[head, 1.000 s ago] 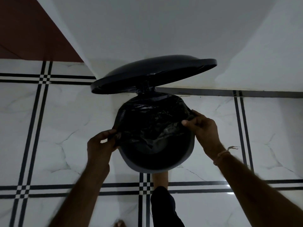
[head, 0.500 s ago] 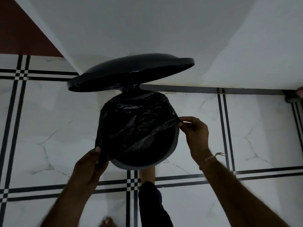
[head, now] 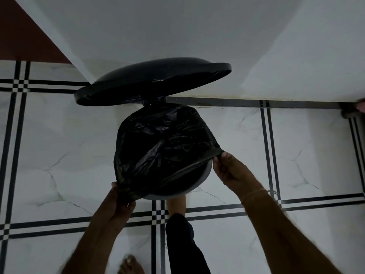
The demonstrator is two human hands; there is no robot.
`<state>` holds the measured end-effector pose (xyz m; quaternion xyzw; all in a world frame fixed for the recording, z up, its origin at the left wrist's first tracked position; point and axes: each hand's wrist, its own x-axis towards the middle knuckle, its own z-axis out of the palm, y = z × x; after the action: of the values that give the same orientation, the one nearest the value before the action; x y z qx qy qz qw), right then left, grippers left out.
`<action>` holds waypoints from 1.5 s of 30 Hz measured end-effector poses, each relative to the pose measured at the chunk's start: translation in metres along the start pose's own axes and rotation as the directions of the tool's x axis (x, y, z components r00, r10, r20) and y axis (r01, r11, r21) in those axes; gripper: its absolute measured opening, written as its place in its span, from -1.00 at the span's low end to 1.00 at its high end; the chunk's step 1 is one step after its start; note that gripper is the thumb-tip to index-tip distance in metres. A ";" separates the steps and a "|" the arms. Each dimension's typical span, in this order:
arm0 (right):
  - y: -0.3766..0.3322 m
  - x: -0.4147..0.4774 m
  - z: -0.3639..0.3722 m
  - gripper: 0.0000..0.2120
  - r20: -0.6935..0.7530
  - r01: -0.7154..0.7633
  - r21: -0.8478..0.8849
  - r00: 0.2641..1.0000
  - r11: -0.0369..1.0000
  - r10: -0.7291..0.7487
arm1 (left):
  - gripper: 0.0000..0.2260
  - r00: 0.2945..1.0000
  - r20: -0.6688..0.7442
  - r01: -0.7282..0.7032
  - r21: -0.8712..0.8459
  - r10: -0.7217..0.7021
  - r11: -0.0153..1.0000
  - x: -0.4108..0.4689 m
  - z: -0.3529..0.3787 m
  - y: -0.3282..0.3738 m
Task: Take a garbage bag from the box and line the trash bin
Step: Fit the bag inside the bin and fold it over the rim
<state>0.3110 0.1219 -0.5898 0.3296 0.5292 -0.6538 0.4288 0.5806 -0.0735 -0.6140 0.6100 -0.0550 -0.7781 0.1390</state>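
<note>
Left hand [head: 120, 202]: closed, fingers bunched on the near-left edge of the bag [head: 164, 147], holding it just outside the bin's rim. Right hand [head: 234, 173]: thumb and fingertips pinched on the bag's right edge, which is drawn to a taut point over the rim. Bag: black, crinkled, spread across the mouth of the bin [head: 203, 180] and sagging inside; its edge runs as a stretched band between the two hands, with a grey crescent of rim bare at the near right. Lid [head: 152, 82]: black, raised, tilted on its hinge at the far side. One foot [head: 175, 204] against the bin's near base, a second bare foot [head: 130, 265] nearer the camera. Floor [head: 59, 155]: white marbled tile with black double lines. Wall [head: 177, 32]: white, behind the bin. Thread band [head: 254, 193] on the right wrist.
</note>
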 end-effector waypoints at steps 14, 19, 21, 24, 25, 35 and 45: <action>0.023 0.011 -0.024 -0.84 0.057 0.104 0.035 0.993 0.994 -0.106 | -0.82 0.992 0.124 0.039 -0.005 -0.038 0.999 -0.004 -0.011 -0.019; 0.030 0.018 -0.017 -0.53 0.109 0.204 -0.288 0.978 0.936 -0.180 | -0.53 0.999 -0.045 0.021 0.016 -0.020 1.000 0.005 0.002 -0.018; 0.031 0.017 -0.007 -0.40 0.113 0.232 -0.346 0.972 0.909 -0.205 | -0.62 0.998 -0.060 0.002 -0.030 -0.004 1.000 0.008 0.007 -0.013; 0.031 0.009 -0.003 -0.34 0.094 0.255 -0.385 0.967 0.887 -0.237 | -0.79 0.998 -0.062 0.017 -0.016 -0.018 1.000 0.009 0.010 -0.013; 0.033 0.007 -0.003 -0.36 0.083 0.252 -0.424 0.967 0.870 -0.240 | -0.80 0.998 -0.055 0.013 -0.011 -0.014 1.000 0.009 0.010 -0.013; -0.010 0.028 0.079 -0.49 0.111 0.427 -0.675 0.865 0.601 -0.490 | -0.35 0.938 -0.069 -0.282 0.412 0.339 0.867 -0.002 0.048 0.029; -0.052 0.085 0.110 -0.60 0.062 0.163 -0.730 0.983 0.664 -0.173 | -0.62 0.944 0.110 -0.329 0.387 0.311 0.861 0.059 0.074 0.071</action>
<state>0.2313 0.0001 -0.6195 0.0847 0.7767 -0.4225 0.4594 0.5075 -0.1643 -0.6328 0.5906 -0.3163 -0.7296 0.1373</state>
